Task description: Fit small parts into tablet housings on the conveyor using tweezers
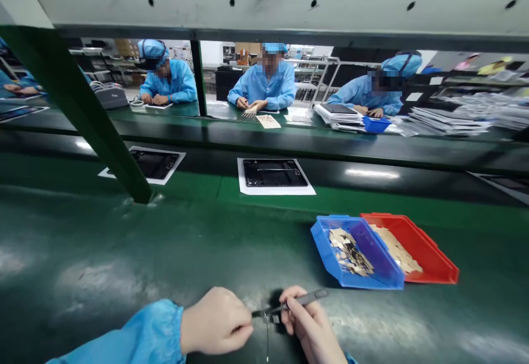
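two bare hands were closest, low over the green tabletop [173, 254]. the left hand [219, 320] poked out of a puffy blue sleeve [136, 333] with a gathered cuff. its fingers were curled in, so i could not tell if they pinched anything. the right hand [308, 320] had its fingers wrapped around grey tweezers [316, 297], a bit like a pencil, with the narrow tips turned toward the left hand. that grip looked good for tiny things that big fingers might fumble.

a small dark part [275, 318] was between the two hands, by the tweezer tips. i could not tell if the tips were squeezing it. a thin wire [268, 342], fine as thread, ran down from there and had a small pale end.

off to the right sat a blue bin [326, 256] and, right up beside it, a red bin [440, 267]. both looked like smooth plastic. they were probably put there so the right hand could reach them. flat tan and black bits [351, 251] were in the blue one, and thin tan pieces [397, 248] in the red one.

farther off, a flat black panel [275, 173] rested on white paper [276, 190], perhaps to save it from scratches.
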Tool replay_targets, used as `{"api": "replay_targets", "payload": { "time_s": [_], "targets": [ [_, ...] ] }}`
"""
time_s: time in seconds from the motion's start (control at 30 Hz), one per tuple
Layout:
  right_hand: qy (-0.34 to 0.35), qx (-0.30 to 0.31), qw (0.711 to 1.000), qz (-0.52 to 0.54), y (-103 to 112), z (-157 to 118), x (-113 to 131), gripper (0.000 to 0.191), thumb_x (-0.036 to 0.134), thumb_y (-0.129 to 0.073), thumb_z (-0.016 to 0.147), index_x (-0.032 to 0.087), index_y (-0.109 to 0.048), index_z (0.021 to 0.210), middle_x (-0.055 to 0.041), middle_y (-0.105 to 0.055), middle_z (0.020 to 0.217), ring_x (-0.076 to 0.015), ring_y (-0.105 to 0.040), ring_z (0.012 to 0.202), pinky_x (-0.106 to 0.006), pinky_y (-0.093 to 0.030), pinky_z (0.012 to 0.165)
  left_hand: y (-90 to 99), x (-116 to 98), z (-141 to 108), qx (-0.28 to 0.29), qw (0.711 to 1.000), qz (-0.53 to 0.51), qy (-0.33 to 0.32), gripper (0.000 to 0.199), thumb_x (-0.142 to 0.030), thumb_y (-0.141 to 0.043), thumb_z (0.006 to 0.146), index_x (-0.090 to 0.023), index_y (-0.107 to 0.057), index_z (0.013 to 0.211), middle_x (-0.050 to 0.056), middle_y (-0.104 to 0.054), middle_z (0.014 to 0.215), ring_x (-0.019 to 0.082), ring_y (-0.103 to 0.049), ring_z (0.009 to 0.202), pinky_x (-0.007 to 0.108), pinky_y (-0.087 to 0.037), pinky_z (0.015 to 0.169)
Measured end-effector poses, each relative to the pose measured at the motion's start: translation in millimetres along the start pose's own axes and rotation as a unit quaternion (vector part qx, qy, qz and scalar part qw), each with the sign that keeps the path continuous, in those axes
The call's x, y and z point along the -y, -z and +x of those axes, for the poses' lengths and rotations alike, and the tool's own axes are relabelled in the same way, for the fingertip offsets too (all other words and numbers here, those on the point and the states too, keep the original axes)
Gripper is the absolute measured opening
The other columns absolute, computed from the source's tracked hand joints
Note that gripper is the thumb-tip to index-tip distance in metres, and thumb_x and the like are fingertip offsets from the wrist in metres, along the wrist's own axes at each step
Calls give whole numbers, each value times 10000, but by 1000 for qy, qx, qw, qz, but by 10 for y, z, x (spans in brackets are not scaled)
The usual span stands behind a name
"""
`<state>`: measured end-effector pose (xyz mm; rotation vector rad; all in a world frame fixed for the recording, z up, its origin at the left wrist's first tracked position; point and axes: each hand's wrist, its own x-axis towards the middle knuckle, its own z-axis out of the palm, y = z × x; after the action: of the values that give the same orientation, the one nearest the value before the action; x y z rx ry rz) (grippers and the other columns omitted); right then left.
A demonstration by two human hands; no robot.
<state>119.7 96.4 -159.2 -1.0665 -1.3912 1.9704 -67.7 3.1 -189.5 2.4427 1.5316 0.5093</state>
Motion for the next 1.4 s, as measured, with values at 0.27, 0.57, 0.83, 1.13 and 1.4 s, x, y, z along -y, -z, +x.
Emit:
{"api": "replay_targets", "payload": {
  "time_s": [0.27, 0.57, 0.83, 1.13, 1.4],
  "targets": [
    [4, -4, 1000, -2, 18, 19, -30, 375, 546, -632, 752, 175, -581, 781, 39, -516, 553, -89, -398, 504, -241, -294, 521, -20, 4, -10, -17, 1000, 5, 2, 204, -230, -432, 823, -183, -414, 625, -23, -574, 580, 105, -524, 505, 272, -302, 507],
    [0, -9, 1000, 0, 12, 26, -8, 403, 567, -653, 716, 173, -586, 767, 30, -522, 543, -98, -403, 498, -247, -297, 516, -69, 15, -14, -19, 1000, 10, 3, 181, -227, -463, 804, -184, -435, 630, -30, -577, 584, 103, -516, 508, 273, -311, 507],
    [6, -3, 1000, -5, 51, 61, -92, 402, 571, -629, 738, 174, -585, 778, 29, -524, 554, -96, -403, 496, -242, -295, 511, -68, 16, -19, -24, 1000, 8, 3, 195, -230, -453, 812, -181, -436, 624, -28, -578, 580, 101, -520, 505, 271, -304, 506],
    [-1, -9, 1000, 10, -35, -26, 49, 382, 537, -652, 738, 164, -581, 777, 34, -523, 559, -91, -397, 508, -240, -288, 529, -62, 18, -25, -24, 1000, 10, 2, 200, -227, -449, 818, -182, -439, 624, -27, -573, 579, 103, -526, 509, 278, -304, 500],
    [-2, -14, 1000, 8, -43, -24, 66, 391, 548, -664, 720, 168, -584, 765, 37, -522, 549, -90, -402, 499, -241, -287, 523, -41, 12, -16, -29, 1000, 8, 0, 228, -241, -424, 836, -184, -429, 614, -18, -564, 566, 110, -520, 494, 276, -306, 494]
  ]
}}
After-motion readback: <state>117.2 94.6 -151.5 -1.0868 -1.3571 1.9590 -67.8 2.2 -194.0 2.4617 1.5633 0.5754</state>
